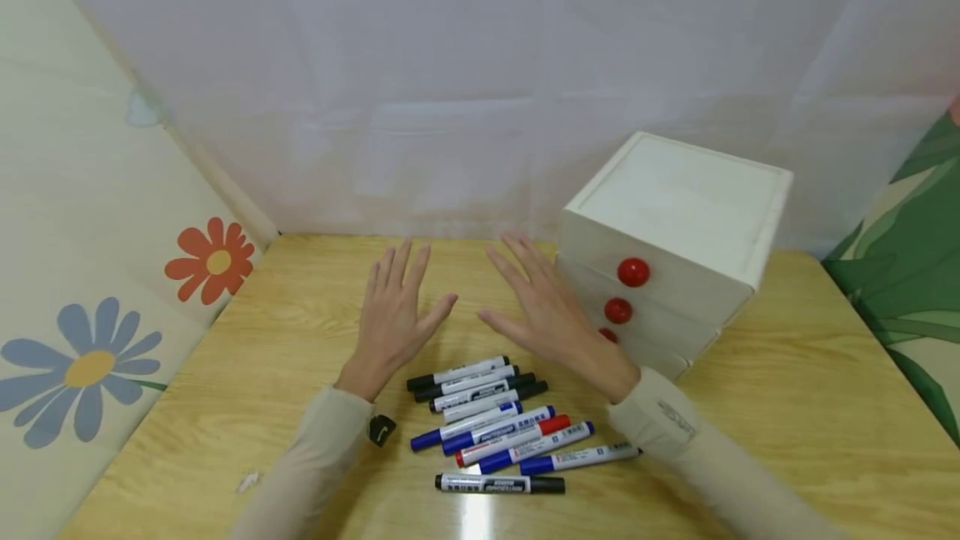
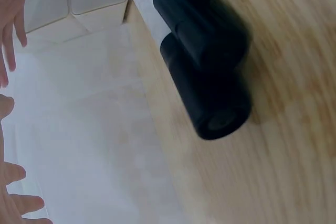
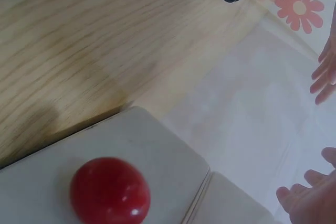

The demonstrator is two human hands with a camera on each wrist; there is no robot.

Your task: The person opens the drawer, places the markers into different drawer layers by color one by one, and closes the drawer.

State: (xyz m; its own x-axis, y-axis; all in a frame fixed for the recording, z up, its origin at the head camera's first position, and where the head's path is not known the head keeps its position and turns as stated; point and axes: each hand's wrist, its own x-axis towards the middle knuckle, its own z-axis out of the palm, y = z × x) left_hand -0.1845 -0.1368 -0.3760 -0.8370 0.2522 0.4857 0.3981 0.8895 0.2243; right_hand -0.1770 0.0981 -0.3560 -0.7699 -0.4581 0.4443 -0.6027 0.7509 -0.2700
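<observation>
Both hands are held up over the far half of the table with their fingers straight and nothing in them. The left hand [image 1: 392,319] is beyond the left end of a row of whiteboard markers [image 1: 480,432]. Nearer the drawer box, the right hand [image 1: 551,311] is in front of its red knobs, palm turned inward. Black-capped markers [image 2: 205,77] show close up in the left wrist view. A single black marker [image 1: 498,484] lies apart, nearest the person. The other markers have blue, black or red caps and lie side by side.
A white box of stacked drawers [image 1: 675,207] with round red knobs [image 1: 633,272] stands at the right. White cloth [image 1: 450,90] hangs behind the wooden table [image 1: 225,407]. A small white scrap [image 1: 248,482] lies at the left front.
</observation>
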